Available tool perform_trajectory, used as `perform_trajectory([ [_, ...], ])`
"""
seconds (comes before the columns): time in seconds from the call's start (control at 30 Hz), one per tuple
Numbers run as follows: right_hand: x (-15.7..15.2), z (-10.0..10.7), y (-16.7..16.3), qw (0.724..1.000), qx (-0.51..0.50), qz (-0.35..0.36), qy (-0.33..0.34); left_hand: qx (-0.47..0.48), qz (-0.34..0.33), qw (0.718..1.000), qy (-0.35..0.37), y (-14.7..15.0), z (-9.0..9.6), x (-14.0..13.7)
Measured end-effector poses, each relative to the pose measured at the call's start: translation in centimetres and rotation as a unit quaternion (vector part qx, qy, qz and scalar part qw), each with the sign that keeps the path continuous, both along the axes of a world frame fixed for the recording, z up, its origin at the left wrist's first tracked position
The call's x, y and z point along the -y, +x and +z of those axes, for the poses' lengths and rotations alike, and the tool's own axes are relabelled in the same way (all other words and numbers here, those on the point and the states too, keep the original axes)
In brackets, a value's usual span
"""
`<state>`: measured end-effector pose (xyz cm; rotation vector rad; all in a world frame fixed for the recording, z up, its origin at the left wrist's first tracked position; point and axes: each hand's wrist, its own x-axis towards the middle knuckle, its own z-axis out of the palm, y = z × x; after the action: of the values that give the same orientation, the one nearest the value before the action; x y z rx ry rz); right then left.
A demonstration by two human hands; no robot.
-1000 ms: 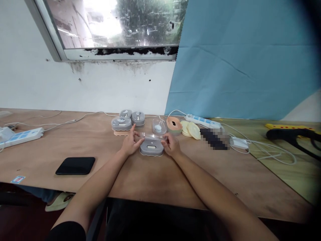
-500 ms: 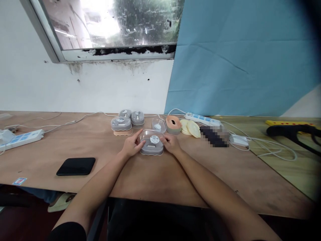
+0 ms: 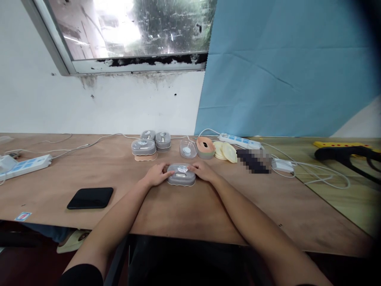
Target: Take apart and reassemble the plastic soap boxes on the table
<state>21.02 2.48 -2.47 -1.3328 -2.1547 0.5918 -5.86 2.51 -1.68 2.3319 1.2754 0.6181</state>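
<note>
In front of me on the table sits a grey oval box with a clear lid (image 3: 181, 179), a round white label on its top. My left hand (image 3: 157, 174) grips its left side, the thumb resting on the lid. From the right, my right hand (image 3: 205, 171) holds the opposite side, its thumb also on top. The lid lies level on the box; the fingers behind it are partly hidden. Just beyond are a loose clear lid (image 3: 188, 148) and a peach-and-grey oval container (image 3: 205, 148).
Several similar lidded boxes (image 3: 144, 147) stand at the back left of centre. Pale yellow oval pieces (image 3: 228, 152) lie right of the peach container. A black phone (image 3: 90, 198) is at left. Power strips (image 3: 240, 141) and white cables run along both sides; a black-handled tool (image 3: 342, 155) lies far right.
The clear lid, raised at its far side before, has come down level onto the grey box. Both hands have shifted slightly with it, and the left fingers have curled round the side.
</note>
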Motion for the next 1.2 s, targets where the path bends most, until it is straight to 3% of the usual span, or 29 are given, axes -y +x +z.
perform_trajectory([
  [0.17,-0.1,-0.2,0.3,1.000,-0.015,0.006,-0.004,-0.025,-0.032,0.999,0.012,0.0,0.5,0.5],
  [0.37,-0.3,-0.4,0.5,0.999,-0.030,0.004,0.008,-0.029,-0.022,0.999,0.036,0.3,0.2,0.4],
  [0.77,-0.4,-0.7,-0.2,0.997,-0.009,-0.057,0.046,0.016,-0.040,0.998,0.036,0.1,0.3,0.2],
  [0.93,-0.1,-0.4,-0.4,0.998,-0.002,-0.037,0.052,0.021,-0.021,0.999,0.045,-0.7,0.3,-0.5],
  [1.2,0.4,0.1,-0.9,0.995,0.051,-0.057,0.057,-0.026,0.068,0.995,0.071,-3.0,0.7,-1.3],
])
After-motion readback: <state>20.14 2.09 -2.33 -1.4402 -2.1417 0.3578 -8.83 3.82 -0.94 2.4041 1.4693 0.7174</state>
